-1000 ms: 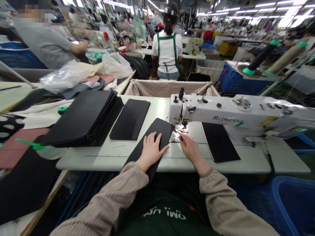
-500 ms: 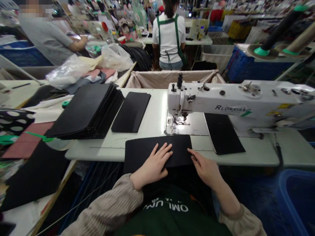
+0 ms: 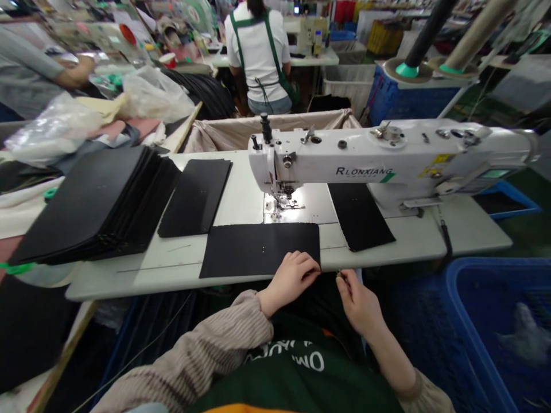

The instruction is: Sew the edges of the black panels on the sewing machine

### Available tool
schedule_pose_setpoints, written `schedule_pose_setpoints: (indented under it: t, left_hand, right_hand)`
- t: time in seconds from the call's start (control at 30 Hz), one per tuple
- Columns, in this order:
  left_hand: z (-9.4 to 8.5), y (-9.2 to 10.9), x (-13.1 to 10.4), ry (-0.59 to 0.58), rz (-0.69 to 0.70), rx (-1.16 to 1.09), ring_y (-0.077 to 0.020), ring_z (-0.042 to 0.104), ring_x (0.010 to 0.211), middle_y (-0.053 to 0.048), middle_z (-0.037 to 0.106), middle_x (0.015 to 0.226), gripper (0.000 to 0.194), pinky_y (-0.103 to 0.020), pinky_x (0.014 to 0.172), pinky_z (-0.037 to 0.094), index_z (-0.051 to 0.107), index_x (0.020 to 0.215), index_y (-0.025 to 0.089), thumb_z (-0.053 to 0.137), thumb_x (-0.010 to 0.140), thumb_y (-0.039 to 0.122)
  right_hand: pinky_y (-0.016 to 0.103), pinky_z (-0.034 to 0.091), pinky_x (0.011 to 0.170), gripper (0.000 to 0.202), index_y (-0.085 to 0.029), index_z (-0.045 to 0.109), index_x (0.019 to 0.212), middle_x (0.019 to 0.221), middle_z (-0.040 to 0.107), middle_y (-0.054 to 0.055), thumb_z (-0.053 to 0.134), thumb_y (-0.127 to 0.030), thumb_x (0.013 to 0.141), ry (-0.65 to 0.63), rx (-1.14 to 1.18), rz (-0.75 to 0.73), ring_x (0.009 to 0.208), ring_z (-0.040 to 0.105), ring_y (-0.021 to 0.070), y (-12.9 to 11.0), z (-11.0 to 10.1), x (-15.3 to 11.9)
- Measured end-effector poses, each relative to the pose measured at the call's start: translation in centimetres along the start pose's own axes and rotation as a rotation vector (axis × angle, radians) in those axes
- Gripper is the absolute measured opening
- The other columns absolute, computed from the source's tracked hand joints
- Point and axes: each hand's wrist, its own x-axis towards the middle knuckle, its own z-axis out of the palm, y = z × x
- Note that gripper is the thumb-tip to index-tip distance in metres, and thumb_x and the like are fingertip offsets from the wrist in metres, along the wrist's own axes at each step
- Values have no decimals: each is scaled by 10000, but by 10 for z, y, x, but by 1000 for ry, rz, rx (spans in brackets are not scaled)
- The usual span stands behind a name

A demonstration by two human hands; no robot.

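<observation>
A flat black panel (image 3: 249,246) of leather-like sheet lies lengthwise along the table's front edge, below the sewing machine's needle. My left hand (image 3: 295,278) rests over its front right corner, fingers curled and closed at the edge. Just right of that corner, apart from the panel, my right hand (image 3: 359,301) is closed in a pinch. A tiny dark object shows at its fingertips, too small to name. The white sewing machine (image 3: 301,166) stands behind, with another black panel (image 3: 361,215) under its arm.
To the left are a thick stack of black panels (image 3: 90,201) and a smaller pile (image 3: 196,198). Plastic bags (image 3: 155,97) and scraps lie beyond them. A blue bin (image 3: 473,321) stands at lower right, thread spools (image 3: 407,69) behind the machine. A person in a green apron (image 3: 258,57) is farther back.
My left hand has gone from lying flat with fingers spread on the panel to closing at its right corner. My right hand has come off the panel's edge. The view has shifted right.
</observation>
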Motion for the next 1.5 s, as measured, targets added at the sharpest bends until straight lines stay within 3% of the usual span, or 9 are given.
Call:
schedule_pose_setpoints:
  t: [0.2, 0.47, 0.7, 0.8, 0.87, 1.0, 1.13, 1.27, 1.5]
  left_hand:
    - [-9, -2, 0, 44, -85, -252, -174, 554, 883, -25, 602, 909, 134, -314, 830, 423, 624, 917, 190, 540, 968, 280]
    - [-8, -2, 0, 46, -74, -278, -182, 544, 874, -32, 599, 891, 160, -326, 826, 423, 614, 914, 193, 526, 974, 313]
    - [-51, -24, -32, -114, 109, -178, -175, 532, 764, -20, 543, 699, 397, -345, 835, 440, 508, 632, 194, 542, 946, 433]
    - [-73, -48, -60, -39, 20, 43, -249, 568, 1059, -79, 649, 1035, 278, -407, 983, 433, 659, 942, 211, 674, 847, 472]
    - [-86, -68, -80, 29, -64, 200, -296, 440, 1325, -98, 549, 1367, 456, -483, 1123, 332, 590, 1273, 250, 667, 857, 421]
    - [-119, -100, -119, 25, -177, 186, -248, 461, 1353, -29, 555, 1417, 408, -509, 1199, 218, 571, 1335, 306, 555, 930, 349]
    - [-161, -97, -139, 275, -410, -75, -238, 629, 1116, -31, 719, 1124, 254, -415, 1069, 424, 716, 1073, 270, 591, 904, 412]
    - [-189, -79, -136, 583, -658, -361, -204, 643, 775, -19, 709, 855, 268, -274, 669, 511, 711, 912, 224, 734, 782, 457]
    - [-200, -78, -124, 588, -762, -851, -123, 528, 592, 15, 609, 717, 307, -187, 510, 385, 673, 880, 190, 775, 739, 442]
  right_hand:
    - [277, 365, 556, 211, -247, 556, 976, 731, 663, -19, 438, -421, 992, -39, -87, -93, 643, 646, 190, -12, 3, 0]
    - [287, 261, 501, 256, -235, 555, 856, 697, 686, -6, 404, -371, 1011, -84, -274, -137, 594, 642, 177, -27, 10, 17]
    - [270, 432, 578, 274, -239, 576, 987, 845, 687, 9, 468, -490, 969, 28, -157, -127, 715, 666, 187, -16, 3, 25]
    - [291, 519, 634, 340, -235, 585, 1175, 1156, 667, 84, 539, -462, 927, 34, -155, -219, 847, 683, 211, -18, 7, 31]
    - [317, 555, 696, 358, -264, 573, 1276, 1366, 580, 93, 527, -362, 934, -17, -161, -297, 912, 688, 219, -21, 10, 37]
    - [357, 533, 894, 289, -267, 655, 1186, 1297, 650, 53, 498, -274, 945, -67, 94, -391, 1053, 661, 226, -33, 4, 56]
    - [307, 533, 808, 230, -235, 707, 1007, 968, 730, 37, 566, -395, 921, 32, 371, -253, 908, 674, 209, -52, -20, 79]
    - [252, 499, 637, 276, -214, 710, 944, 805, 683, 11, 609, -462, 880, 101, 463, -153, 720, 629, 174, -72, -35, 92]
    - [253, 456, 569, 316, -194, 720, 925, 742, 669, 11, 658, -490, 834, 93, 568, -42, 647, 592, 166, -83, -31, 95]
